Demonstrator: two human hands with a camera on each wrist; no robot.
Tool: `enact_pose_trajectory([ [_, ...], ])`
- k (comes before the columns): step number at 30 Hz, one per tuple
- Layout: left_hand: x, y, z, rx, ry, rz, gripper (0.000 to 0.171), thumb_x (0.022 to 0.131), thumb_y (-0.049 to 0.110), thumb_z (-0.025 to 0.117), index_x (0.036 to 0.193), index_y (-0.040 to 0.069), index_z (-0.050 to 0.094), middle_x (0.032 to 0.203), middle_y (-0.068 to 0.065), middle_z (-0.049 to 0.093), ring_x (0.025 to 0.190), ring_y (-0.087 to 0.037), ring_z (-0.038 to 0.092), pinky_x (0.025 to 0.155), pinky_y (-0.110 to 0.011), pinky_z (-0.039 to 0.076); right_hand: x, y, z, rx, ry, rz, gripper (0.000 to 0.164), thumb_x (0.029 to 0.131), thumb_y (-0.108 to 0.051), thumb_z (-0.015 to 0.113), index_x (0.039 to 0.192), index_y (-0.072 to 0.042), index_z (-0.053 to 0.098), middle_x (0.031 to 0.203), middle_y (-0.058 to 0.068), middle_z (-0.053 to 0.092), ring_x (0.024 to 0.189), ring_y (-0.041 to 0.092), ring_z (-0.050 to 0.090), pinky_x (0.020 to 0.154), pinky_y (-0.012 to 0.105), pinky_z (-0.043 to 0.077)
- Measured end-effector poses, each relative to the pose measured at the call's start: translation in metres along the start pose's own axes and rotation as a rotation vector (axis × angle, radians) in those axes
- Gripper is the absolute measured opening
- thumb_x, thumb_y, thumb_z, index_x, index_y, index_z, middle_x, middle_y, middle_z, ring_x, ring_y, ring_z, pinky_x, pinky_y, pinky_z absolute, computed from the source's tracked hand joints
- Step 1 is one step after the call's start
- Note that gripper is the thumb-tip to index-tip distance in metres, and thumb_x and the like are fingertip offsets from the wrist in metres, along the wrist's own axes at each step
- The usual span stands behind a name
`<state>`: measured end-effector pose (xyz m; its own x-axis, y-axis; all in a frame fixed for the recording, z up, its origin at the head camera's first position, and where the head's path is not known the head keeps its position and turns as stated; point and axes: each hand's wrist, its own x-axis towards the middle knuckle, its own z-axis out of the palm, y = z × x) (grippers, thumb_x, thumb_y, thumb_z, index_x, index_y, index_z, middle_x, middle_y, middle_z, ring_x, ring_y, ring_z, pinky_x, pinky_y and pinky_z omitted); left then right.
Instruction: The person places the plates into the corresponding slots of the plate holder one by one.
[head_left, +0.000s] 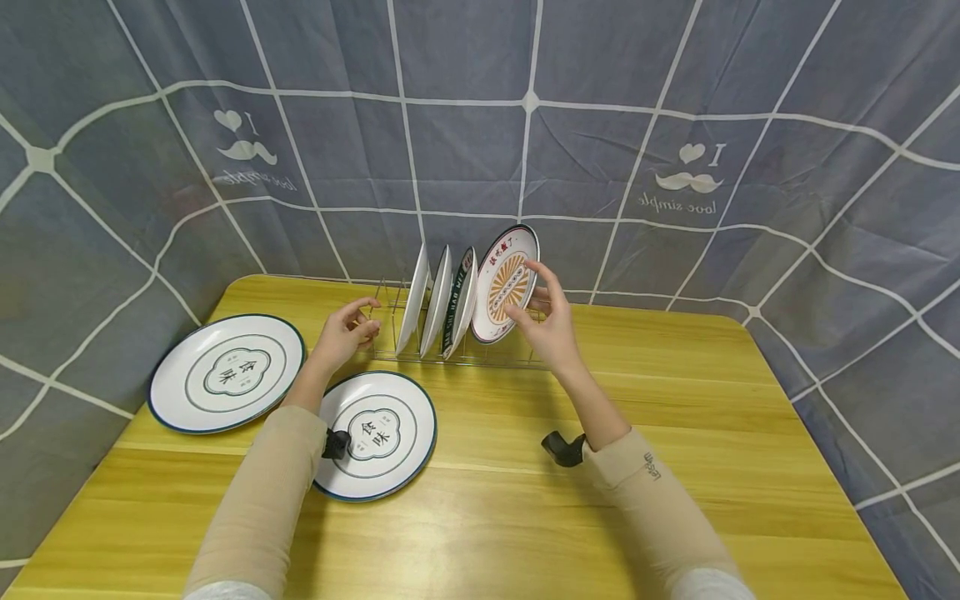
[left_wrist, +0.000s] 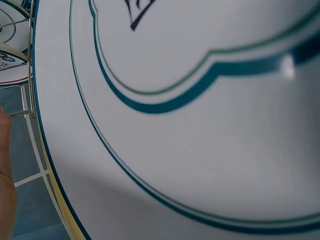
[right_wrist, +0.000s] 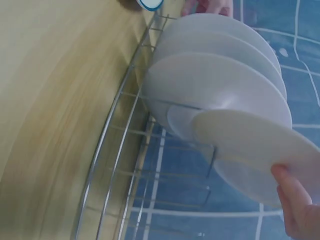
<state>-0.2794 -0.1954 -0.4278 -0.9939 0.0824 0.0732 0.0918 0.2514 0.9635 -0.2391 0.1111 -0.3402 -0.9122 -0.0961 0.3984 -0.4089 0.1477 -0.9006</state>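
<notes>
My right hand (head_left: 553,327) pinches a white plate (head_left: 507,282) with an orange sunburst pattern and red characters, thumb on its face. This plate leans at the right of a wire dish rack (head_left: 487,361). In the right wrist view, its pale back (right_wrist: 250,137) is beside the wire prongs. My left hand (head_left: 347,335) holds the rack's left end, fingers curled at the wire. Three plates stand in the rack between the hands, among them a white plate (head_left: 413,300) at the left and a dark-patterned plate (head_left: 459,304) nearest the sunburst one.
A large white plate (head_left: 187,375) with a blue rim lies at the table's left. A smaller matching plate (head_left: 416,417) lies in front of the rack, partly under my left forearm. Behind the wooden table (head_left: 675,400) hangs a grey checked curtain (head_left: 465,158).
</notes>
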Motion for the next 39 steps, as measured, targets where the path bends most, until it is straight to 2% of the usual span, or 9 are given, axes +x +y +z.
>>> enact_pose_trajectory([
  [3, 0.000, 0.000, 0.000, -0.006, -0.003, -0.002, 0.034, 0.091, 0.004, 0.054, 0.123, -0.003, 0.047, 0.075, -0.007, 0.048, 0.066, -0.014, 0.051, 0.056, -0.025, 0.048, -0.002, -0.012, 0.010, -0.047, 0.015, -0.037, 0.061, 0.079, 0.010, 0.064, 0.134, 0.004, 0.037, 0.108, 0.035, 0.047, 0.091, 0.046, 0.055, 0.069, 0.033, 0.050],
  [5, 0.001, -0.001, 0.000, -0.012, -0.006, -0.005, 0.034, 0.091, 0.004, 0.054, 0.124, -0.003, 0.047, 0.075, -0.007, 0.048, 0.067, -0.015, 0.051, 0.056, -0.025, 0.048, -0.003, -0.017, 0.016, -0.068, 0.031, -0.047, 0.060, 0.078, 0.011, 0.065, 0.132, 0.005, 0.039, 0.108, 0.035, 0.047, 0.092, 0.048, 0.053, 0.074, 0.044, 0.050],
  [8, 0.000, 0.001, 0.000, -0.024, -0.011, -0.015, 0.034, 0.091, 0.002, 0.054, 0.124, -0.004, 0.047, 0.075, -0.007, 0.047, 0.067, -0.017, 0.051, 0.056, -0.026, 0.048, 0.000, -0.003, 0.024, -0.105, 0.050, -0.055, 0.061, 0.076, 0.008, 0.067, 0.132, 0.001, 0.041, 0.108, 0.031, 0.048, 0.093, 0.046, 0.053, 0.080, 0.050, 0.047],
  [12, -0.008, 0.017, 0.001, -0.016, -0.016, -0.025, 0.033, 0.090, 0.000, 0.052, 0.123, -0.006, 0.046, 0.075, -0.011, 0.047, 0.068, -0.020, 0.051, 0.057, -0.026, 0.049, 0.004, 0.023, 0.031, -0.175, 0.053, -0.036, 0.065, 0.076, 0.000, 0.071, 0.133, -0.010, 0.042, 0.111, 0.028, 0.047, 0.095, 0.042, 0.054, 0.078, 0.045, 0.050],
  [16, -0.013, 0.028, 0.003, 0.009, -0.014, -0.027, 0.032, 0.091, -0.002, 0.051, 0.122, -0.008, 0.046, 0.076, -0.014, 0.047, 0.068, -0.020, 0.051, 0.059, -0.026, 0.050, 0.002, 0.033, 0.039, -0.217, 0.035, -0.009, 0.066, 0.076, -0.002, 0.071, 0.134, -0.013, 0.042, 0.116, 0.027, 0.045, 0.096, 0.040, 0.054, 0.078, 0.045, 0.050],
  [20, -0.010, 0.021, 0.002, 0.004, -0.005, -0.030, 0.032, 0.091, -0.001, 0.052, 0.122, -0.006, 0.047, 0.077, -0.015, 0.047, 0.069, -0.021, 0.051, 0.059, -0.026, 0.050, 0.000, 0.040, 0.044, -0.240, 0.034, 0.018, 0.065, 0.077, -0.002, 0.071, 0.134, -0.013, 0.042, 0.113, 0.025, 0.046, 0.095, 0.037, 0.054, 0.083, 0.045, 0.047],
  [27, -0.001, 0.001, -0.001, -0.007, -0.002, -0.027, 0.035, 0.091, 0.005, 0.054, 0.124, -0.002, 0.047, 0.077, -0.008, 0.048, 0.072, -0.019, 0.052, 0.060, -0.025, 0.050, -0.005, 0.043, 0.050, -0.280, 0.030, 0.052, 0.064, 0.079, -0.006, 0.070, 0.134, -0.018, 0.042, 0.114, 0.020, 0.043, 0.095, 0.033, 0.053, 0.079, 0.042, 0.048],
  [30, 0.000, -0.001, -0.001, 0.006, 0.008, -0.026, 0.034, 0.091, 0.005, 0.054, 0.124, -0.001, 0.048, 0.075, -0.005, 0.048, 0.069, -0.016, 0.051, 0.059, -0.025, 0.050, -0.007, 0.044, 0.050, -0.274, 0.028, 0.047, 0.063, 0.079, -0.006, 0.070, 0.134, -0.019, 0.042, 0.113, 0.021, 0.043, 0.096, 0.034, 0.053, 0.080, 0.044, 0.048],
  [39, -0.001, -0.001, 0.000, 0.011, 0.015, -0.018, 0.034, 0.091, 0.005, 0.054, 0.123, -0.002, 0.048, 0.074, -0.004, 0.048, 0.069, -0.018, 0.050, 0.058, -0.025, 0.049, -0.009, 0.045, 0.048, -0.306, -0.015, 0.038, 0.062, 0.084, -0.012, 0.067, 0.138, -0.020, 0.037, 0.115, 0.023, 0.041, 0.100, 0.035, 0.052, 0.082, 0.045, 0.048],
])
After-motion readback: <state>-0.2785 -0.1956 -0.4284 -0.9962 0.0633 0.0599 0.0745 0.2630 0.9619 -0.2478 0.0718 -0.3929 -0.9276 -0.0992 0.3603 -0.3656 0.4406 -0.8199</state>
